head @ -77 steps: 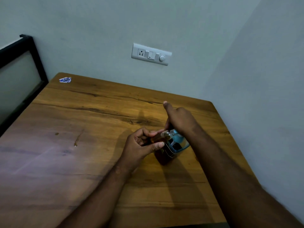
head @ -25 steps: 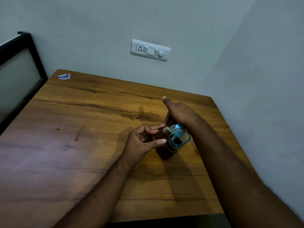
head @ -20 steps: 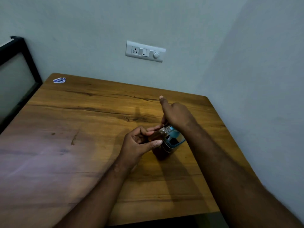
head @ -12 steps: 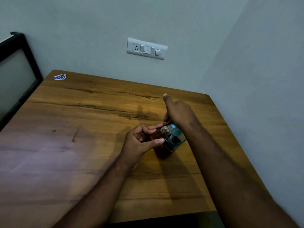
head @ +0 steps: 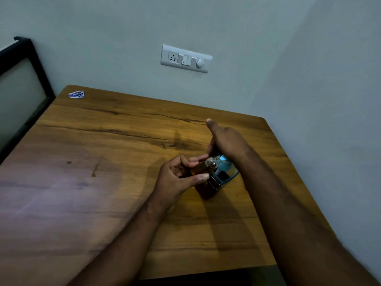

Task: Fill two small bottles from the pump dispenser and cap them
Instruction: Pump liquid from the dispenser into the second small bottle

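A pump dispenser (head: 223, 172) with a shiny blue-silver top and a dark brown body stands on the wooden table (head: 123, 141), right of centre. My right hand (head: 226, 141) lies over its top from behind, fingers curled down around the head and thumb pointing up. My left hand (head: 175, 178) pinches a small amber bottle (head: 199, 169) between thumb and fingers and holds it tilted against the dispenser's clear nozzle. The bottle's mouth and the second bottle are hidden or out of sight. I see no caps.
A small blue sticker (head: 76, 94) lies at the table's far left corner. A switch and socket plate (head: 185, 58) is on the wall behind. A black-framed panel (head: 22, 79) stands at the left. The right wall runs close along the table's edge.
Both hands keep the same hold on the bottle and the dispenser. Only the camera has shifted slightly.
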`<state>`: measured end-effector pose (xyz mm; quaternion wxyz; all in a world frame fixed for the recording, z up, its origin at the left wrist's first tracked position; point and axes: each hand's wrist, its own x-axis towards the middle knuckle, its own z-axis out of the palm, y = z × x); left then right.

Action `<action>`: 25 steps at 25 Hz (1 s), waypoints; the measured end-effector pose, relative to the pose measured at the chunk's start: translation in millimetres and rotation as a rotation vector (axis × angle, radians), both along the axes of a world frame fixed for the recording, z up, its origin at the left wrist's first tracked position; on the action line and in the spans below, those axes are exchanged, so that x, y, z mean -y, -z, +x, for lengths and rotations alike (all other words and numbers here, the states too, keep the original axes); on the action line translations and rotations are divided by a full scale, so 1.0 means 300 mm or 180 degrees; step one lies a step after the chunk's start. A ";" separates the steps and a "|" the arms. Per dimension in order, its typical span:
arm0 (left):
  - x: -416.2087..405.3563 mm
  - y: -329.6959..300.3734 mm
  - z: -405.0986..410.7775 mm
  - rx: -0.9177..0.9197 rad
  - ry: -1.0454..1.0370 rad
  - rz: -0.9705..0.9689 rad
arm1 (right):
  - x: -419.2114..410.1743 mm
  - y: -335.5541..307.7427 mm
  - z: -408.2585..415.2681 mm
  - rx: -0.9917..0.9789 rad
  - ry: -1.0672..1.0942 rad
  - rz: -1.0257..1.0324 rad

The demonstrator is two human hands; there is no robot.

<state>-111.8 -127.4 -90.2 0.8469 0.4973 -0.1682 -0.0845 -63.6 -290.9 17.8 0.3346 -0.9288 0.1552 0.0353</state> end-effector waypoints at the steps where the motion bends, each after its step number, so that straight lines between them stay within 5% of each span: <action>1: -0.002 0.001 0.004 -0.0008 -0.0012 -0.0001 | -0.002 0.008 0.005 0.0074 0.0005 -0.0147; 9: 0.001 -0.009 -0.009 -0.0017 0.0032 -0.0031 | -0.001 -0.042 0.005 -0.0666 -0.0198 0.0275; 14: -0.001 0.004 0.002 -0.0026 -0.0032 -0.0015 | -0.014 0.029 0.008 0.0367 0.0182 -0.0785; 21: -0.001 -0.012 -0.011 -0.0008 0.0006 0.0015 | -0.015 -0.038 -0.006 -0.0642 -0.0047 0.0244; 25: -0.002 -0.005 -0.004 -0.0084 -0.0043 -0.0003 | -0.023 0.017 -0.002 0.0443 0.0438 -0.0956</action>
